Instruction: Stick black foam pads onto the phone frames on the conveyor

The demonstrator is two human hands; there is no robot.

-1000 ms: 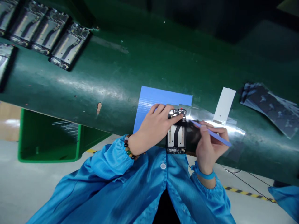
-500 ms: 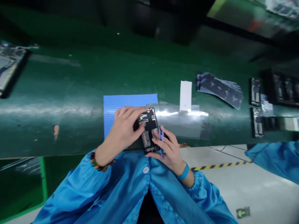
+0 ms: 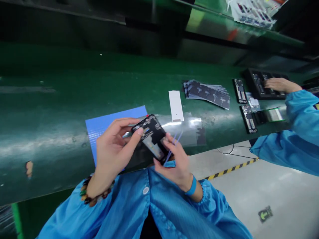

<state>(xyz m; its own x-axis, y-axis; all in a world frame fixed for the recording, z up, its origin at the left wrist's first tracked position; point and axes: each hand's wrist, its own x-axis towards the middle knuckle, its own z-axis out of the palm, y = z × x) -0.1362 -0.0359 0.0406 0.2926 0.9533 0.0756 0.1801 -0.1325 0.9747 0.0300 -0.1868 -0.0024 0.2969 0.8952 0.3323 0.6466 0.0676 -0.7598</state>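
Observation:
An opened smartphone (image 3: pixel 155 137), its inner boards showing, is held tilted between both hands above the near edge of the bench. My left hand (image 3: pixel 116 141) grips its upper left end, thumb on the face and fingers behind. My right hand (image 3: pixel 175 162) pinches the lower right end and also carries purple tweezers (image 3: pixel 171 148), which point up and away from the phone. Behind the phone lies a blue sheet (image 3: pixel 117 114), partly covered by my left hand. Clear film (image 3: pixel 194 127) lies to the right of the phone.
On the green bench (image 3: pixel 62 99) are a white card (image 3: pixel 175 106) and a stack of dark printed sheets (image 3: pixel 208 94). Farther right are two opened phones, one a phone unit (image 3: pixel 248 119), and a black tray (image 3: pixel 251 89). A co-worker's hand (image 3: pixel 282 85) reaches into that tray.
The view has swung to the right. The phone is now tilted more, its top leaning left, still in both hands. A co-worker's hand has come into sight at the tray.

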